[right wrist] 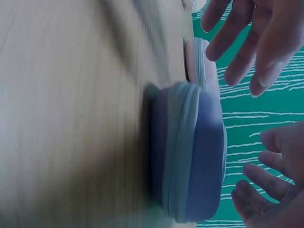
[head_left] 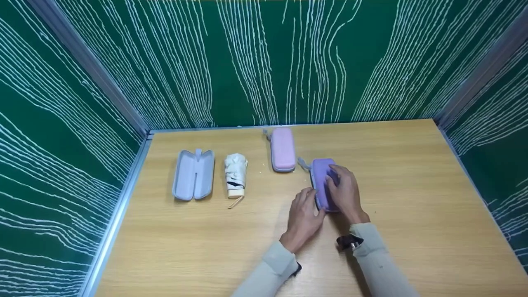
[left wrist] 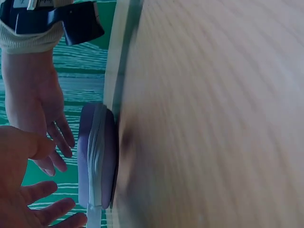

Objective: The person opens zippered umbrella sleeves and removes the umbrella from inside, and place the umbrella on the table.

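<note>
A purple zip case [head_left: 324, 185] lies on the table, its pale zip band [right wrist: 183, 147] running around the side and a strap at its far left corner. My right hand [head_left: 345, 193] hovers over the case's right part; in the head view it hides some of the lid. At the near left edge is my left hand [head_left: 304, 216], fingers spread. The left wrist view shows both the left hand [left wrist: 28, 185] and right hand [left wrist: 35, 99] with loose, extended fingers, raised off the case [left wrist: 97, 156]. Neither hand holds anything.
Behind and left of the purple case lies a pink zip case [head_left: 283, 149]. Farther left are a folded cream umbrella [head_left: 236, 171] with a wrist cord and an opened pale lilac case [head_left: 185, 177]. Green panels with white lines [head_left: 247, 62] enclose the wooden table [head_left: 185, 247].
</note>
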`<state>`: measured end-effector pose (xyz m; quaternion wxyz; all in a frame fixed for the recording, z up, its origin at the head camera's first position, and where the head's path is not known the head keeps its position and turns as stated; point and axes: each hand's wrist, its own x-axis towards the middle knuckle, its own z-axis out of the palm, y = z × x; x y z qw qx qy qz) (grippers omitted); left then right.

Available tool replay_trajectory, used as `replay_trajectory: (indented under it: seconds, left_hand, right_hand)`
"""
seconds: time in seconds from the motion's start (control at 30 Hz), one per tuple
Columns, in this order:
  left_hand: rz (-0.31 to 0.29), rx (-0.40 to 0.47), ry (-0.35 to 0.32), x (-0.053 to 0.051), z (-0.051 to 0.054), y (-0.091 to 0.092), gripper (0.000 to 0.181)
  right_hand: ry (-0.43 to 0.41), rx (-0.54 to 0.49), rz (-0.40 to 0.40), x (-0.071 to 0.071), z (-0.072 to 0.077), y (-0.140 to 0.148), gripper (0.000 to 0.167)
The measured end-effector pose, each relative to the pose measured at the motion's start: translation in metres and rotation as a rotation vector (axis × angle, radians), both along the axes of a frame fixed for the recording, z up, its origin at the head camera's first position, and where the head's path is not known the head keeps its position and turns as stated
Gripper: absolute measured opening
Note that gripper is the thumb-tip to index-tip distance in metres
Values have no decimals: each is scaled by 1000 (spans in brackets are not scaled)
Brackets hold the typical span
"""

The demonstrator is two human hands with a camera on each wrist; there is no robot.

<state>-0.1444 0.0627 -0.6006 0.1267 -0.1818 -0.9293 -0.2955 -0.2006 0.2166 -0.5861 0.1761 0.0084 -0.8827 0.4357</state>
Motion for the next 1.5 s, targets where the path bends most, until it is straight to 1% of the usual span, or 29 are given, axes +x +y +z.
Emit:
replay_trajectory:
  seconds: [0.1,0.23,0.33,0.47,0.57,0.77,0.8,0.9,1.03,1.13,1.2,1.3,1.37,1.5]
  left_hand:
    - [-19,-11,24,0,-1,4,52]
    - [-50,-25,32,0,-1,8,54]
    - [-72,-47,28,-1,-1,11,54]
    - [-100,-77,3,-4,0,16,55]
    - [-123,-112,-3,-6,1,18,56]
    - [-157,-188,81,-8,1,23,53]
    - [-159,-200,91,-8,1,24,53]
    - [-164,-237,85,-9,1,27,52]
    - [-170,-292,44,-10,1,30,50]
    - [-174,-324,28,-9,1,31,48]
    - [-175,-360,37,-9,2,32,48]
    - [-177,-424,67,-8,2,32,48]
    - [-178,-463,81,-8,2,33,49]
    - [-180,-513,93,-8,2,33,49]
  right_hand:
    - [14,7,-5,-2,0,4,37]
    - [15,4,-12,-4,0,10,37]
    - [4,8,-9,-6,1,15,37]
    - [-2,25,1,-8,3,22,37]
    - [-11,36,9,-11,3,25,37]
    - [-49,63,25,-16,5,29,37]
    - [-51,65,29,-17,5,30,37]
    - [-57,67,46,-20,5,32,37]
    - [-70,78,75,-25,5,35,37]
    - [-81,92,101,-29,5,36,37]
    - [-85,100,119,-32,6,37,38]
    - [-100,113,146,-37,9,37,39]
    - [-129,124,166,-40,11,37,40]
    - [-195,160,209,-47,14,37,41]
